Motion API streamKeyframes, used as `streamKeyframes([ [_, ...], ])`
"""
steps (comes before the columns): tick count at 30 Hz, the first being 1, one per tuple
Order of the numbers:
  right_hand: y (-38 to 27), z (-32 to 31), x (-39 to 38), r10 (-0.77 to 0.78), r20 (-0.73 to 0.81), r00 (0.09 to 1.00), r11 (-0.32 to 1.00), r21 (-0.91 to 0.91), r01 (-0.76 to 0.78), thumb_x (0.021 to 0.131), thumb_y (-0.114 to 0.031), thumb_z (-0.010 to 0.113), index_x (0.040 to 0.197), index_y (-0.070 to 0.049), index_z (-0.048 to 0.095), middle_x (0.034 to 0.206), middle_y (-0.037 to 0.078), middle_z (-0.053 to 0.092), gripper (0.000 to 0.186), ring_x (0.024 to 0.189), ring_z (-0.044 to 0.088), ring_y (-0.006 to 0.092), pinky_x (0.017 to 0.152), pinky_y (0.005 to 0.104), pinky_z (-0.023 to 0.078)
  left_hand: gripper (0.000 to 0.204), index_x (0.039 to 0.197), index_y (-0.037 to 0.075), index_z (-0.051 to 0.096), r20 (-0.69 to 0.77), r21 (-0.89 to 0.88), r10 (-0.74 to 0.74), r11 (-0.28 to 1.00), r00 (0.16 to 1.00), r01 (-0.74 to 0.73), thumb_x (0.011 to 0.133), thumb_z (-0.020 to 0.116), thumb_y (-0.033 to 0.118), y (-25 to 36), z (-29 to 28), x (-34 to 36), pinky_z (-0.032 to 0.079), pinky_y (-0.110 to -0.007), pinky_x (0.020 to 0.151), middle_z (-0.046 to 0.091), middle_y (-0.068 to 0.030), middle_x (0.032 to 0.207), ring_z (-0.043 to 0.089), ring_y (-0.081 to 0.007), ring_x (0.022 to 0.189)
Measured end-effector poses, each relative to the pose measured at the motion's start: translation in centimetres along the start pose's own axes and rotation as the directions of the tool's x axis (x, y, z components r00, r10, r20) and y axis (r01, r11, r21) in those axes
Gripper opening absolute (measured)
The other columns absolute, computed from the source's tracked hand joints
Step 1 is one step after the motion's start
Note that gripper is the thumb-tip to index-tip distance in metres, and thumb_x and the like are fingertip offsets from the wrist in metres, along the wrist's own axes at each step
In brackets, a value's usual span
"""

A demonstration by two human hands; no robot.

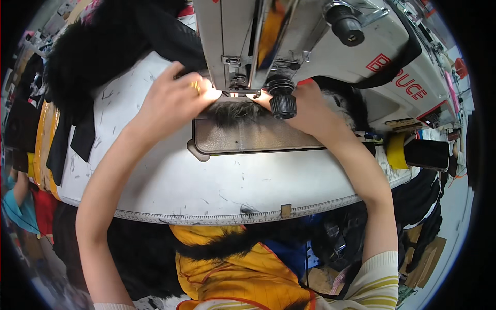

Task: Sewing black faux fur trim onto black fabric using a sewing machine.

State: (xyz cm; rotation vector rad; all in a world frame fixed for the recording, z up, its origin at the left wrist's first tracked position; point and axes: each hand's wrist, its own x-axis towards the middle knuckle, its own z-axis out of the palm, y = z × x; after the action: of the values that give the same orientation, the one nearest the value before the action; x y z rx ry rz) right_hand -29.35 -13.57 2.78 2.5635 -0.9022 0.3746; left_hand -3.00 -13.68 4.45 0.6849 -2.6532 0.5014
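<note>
A white industrial sewing machine point(372, 62) stands over the table, its needle area lit. Just left of the presser foot, my left hand point(173, 98) is closed, its fingertips pinching the edge of black furry fabric point(230, 112). A yellow ring shows on one finger. On the other side my right hand point(310, 106) reaches in behind the black tension knob point(283, 103), its thumb and finger closed at the fabric's edge; the knob hides part of it. The fur strip lies across the metal bed plate point(248, 137) beneath the needle area.
Black fur and dark cloth point(119, 41) are heaped at the back left of the white table point(170, 181). A measuring tape point(206, 219) runs along its front edge. Right of the machine are a yellow tape roll point(397, 151) and a phone point(427, 154). A person's sleeve point(21, 204) shows far left.
</note>
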Motion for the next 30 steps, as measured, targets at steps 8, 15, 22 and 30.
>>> streamKeyframes([
  [8, -0.7, 2.0, -0.8, 0.073, -0.075, 0.995, 0.992, 0.107, -0.065, 0.065, -0.018, 0.063, 0.065, -0.013, 0.065, 0.073, -0.001, 0.057, 0.006, 0.080, 0.060, 0.0176, 0.071, 0.0325, 0.050, 0.023, 0.095, 0.013, 0.067, -0.187, 0.049, 0.113, 0.993, 0.976, -0.105, 0.073, 0.062, 0.013, 0.0, 1.9, -1.1, 0.043, -0.023, 0.058, 0.065, 0.0046, 0.095, 0.064, -0.0085, 0.089],
  [15, -1.2, 2.5, -1.4, -0.034, -0.201, 0.979, 0.998, 0.052, 0.045, 0.058, -0.017, 0.062, 0.063, -0.010, 0.062, 0.071, -0.001, 0.053, 0.008, 0.078, 0.056, 0.0198, 0.070, 0.0337, 0.048, 0.019, 0.094, 0.015, 0.065, -0.060, -0.180, -0.013, 0.984, 0.998, 0.002, 0.076, 0.061, 0.012, -0.3, 2.5, -1.0, 0.046, -0.028, 0.062, 0.068, 0.0008, 0.105, 0.065, -0.0128, 0.094],
  [22, -0.6, 2.0, -1.2, -0.099, -0.224, 0.970, 0.995, -0.008, 0.099, 0.077, -0.010, 0.067, 0.109, -0.022, 0.066, 0.073, -0.001, 0.059, 0.034, 0.066, 0.059, 0.0194, 0.066, 0.0310, 0.050, 0.035, 0.110, 0.016, 0.065, 0.143, -0.283, -0.119, 0.946, 0.983, 0.156, 0.076, 0.061, 0.007, 0.4, 2.1, -1.7, 0.049, -0.034, 0.087, 0.064, 0.0011, 0.122, 0.058, -0.0152, 0.117],
  [30, -0.1, 2.1, -1.9, -0.053, 0.007, 0.999, 0.992, 0.112, 0.052, 0.081, -0.011, 0.071, 0.110, -0.018, 0.072, 0.081, 0.001, 0.067, 0.030, 0.071, 0.065, 0.0159, 0.066, 0.0265, 0.052, 0.037, 0.113, 0.013, 0.064, 0.290, -0.381, -0.215, 0.868, 0.932, 0.319, 0.079, 0.059, 0.000, 1.0, 1.5, -1.8, 0.019, -0.062, 0.113, 0.060, -0.0023, 0.129, 0.052, -0.0184, 0.126],
])
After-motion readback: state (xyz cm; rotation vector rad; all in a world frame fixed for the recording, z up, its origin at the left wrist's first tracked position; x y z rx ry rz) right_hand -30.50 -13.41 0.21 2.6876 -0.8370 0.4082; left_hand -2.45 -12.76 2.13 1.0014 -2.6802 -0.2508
